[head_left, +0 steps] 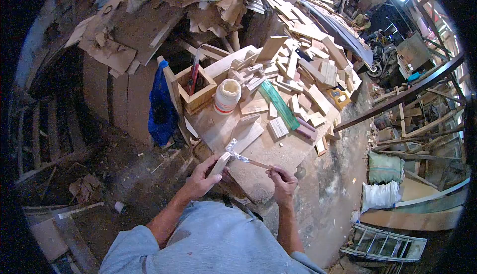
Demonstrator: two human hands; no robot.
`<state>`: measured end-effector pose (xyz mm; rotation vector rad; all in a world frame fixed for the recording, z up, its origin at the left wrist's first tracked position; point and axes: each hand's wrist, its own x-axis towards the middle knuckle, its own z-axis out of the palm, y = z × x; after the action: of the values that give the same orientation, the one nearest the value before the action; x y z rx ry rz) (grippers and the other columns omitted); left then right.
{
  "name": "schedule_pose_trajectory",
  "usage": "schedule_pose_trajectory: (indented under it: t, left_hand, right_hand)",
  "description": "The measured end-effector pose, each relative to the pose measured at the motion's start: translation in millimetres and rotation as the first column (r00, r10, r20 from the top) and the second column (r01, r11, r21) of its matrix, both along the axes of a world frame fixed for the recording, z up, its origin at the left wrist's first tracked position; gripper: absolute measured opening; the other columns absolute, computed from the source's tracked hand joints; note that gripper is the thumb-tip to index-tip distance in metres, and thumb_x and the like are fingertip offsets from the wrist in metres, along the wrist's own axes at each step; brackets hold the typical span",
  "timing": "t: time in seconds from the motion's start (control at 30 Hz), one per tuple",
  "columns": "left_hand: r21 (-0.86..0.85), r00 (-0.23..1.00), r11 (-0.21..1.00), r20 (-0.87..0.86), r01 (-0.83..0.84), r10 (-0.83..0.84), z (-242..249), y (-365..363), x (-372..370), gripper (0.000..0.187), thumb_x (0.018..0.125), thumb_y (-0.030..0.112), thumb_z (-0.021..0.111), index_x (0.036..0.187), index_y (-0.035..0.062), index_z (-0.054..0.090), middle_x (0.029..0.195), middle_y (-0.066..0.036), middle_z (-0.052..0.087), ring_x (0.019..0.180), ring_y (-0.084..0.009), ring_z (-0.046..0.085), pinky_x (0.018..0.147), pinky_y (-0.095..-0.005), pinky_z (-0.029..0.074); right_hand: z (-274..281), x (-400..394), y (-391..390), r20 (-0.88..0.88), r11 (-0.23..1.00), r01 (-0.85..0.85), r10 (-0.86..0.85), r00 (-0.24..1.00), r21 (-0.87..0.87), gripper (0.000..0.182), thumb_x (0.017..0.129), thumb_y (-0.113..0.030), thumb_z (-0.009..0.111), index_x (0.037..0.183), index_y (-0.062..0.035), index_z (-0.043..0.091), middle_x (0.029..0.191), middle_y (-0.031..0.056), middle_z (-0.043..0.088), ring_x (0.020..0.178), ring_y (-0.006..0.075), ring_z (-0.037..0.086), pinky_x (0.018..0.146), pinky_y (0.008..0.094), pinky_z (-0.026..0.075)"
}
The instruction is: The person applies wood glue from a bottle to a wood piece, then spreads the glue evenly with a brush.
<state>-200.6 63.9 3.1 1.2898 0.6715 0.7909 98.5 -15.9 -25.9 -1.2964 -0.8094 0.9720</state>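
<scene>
My left hand point(202, 178) is closed around a small wooden block point(220, 165), whose upper end carries a wet-looking white smear. Between the fingertips of my right hand point(283, 180) is a thin stick point(259, 164). The stick's far end is coated white and touches or nearly touches the block's smeared end. Both hands are at the near edge of a wooden worktop point(271, 149). Beyond them stands an open white tub point(228, 96) with a pale crust around its rim. A flat board point(247, 137) lies between the tub and my hands.
Wood offcuts point(298, 70) are heaped on the worktop, near a green strip point(278, 104) and a yellow-handled saw point(339, 97). At left are a wooden box point(197, 90) with tools and a blue bag point(161, 107). A dark beam point(397, 92) crosses at right.
</scene>
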Motion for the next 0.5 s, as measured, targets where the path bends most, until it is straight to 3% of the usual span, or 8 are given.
schedule_pose_trajectory:
  t: [0.13,0.23,0.5]
  left_hand:
    - [-0.006,1.000,1.000,-0.004,-0.013,0.013,-3,-1,-1,0.065,0.088,0.008,0.056,0.152,0.0029,0.043,0.122,-0.009,0.065,0.111,-0.0172,0.061,0.104,-0.0340,0.046]
    - [-0.031,0.999,0.999,0.044,-0.015,0.016,-7,-1,-3,0.068,0.087,0.008,0.056,0.153,0.0030,0.041,0.124,-0.010,0.065,0.113,-0.0184,0.061,0.105,-0.0350,0.045]
    - [-0.154,0.995,0.988,0.092,-0.023,0.037,-5,0,-9,0.072,0.083,0.005,0.057,0.153,0.0019,0.040,0.124,-0.013,0.066,0.116,-0.0205,0.062,0.106,-0.0366,0.046]
  right_hand:
    - [9,5,-7,0.007,1.000,0.030,-0.029,1.000,-0.010,0.017,0.098,0.001,0.063,0.111,0.0046,0.072,0.100,0.0161,0.074,0.088,0.0236,0.073,0.080,0.0318,0.059]
    - [13,3,-4,-0.141,0.996,0.086,-0.088,0.986,-0.019,0.018,0.099,-0.002,0.063,0.114,0.0049,0.071,0.098,0.0162,0.074,0.083,0.0226,0.072,0.073,0.0315,0.058]
    - [11,-13,-3,-0.146,0.994,0.014,-0.030,0.989,-0.107,0.022,0.100,-0.010,0.065,0.113,0.0065,0.070,0.088,0.0145,0.073,0.070,0.0191,0.070,0.063,0.0304,0.055]
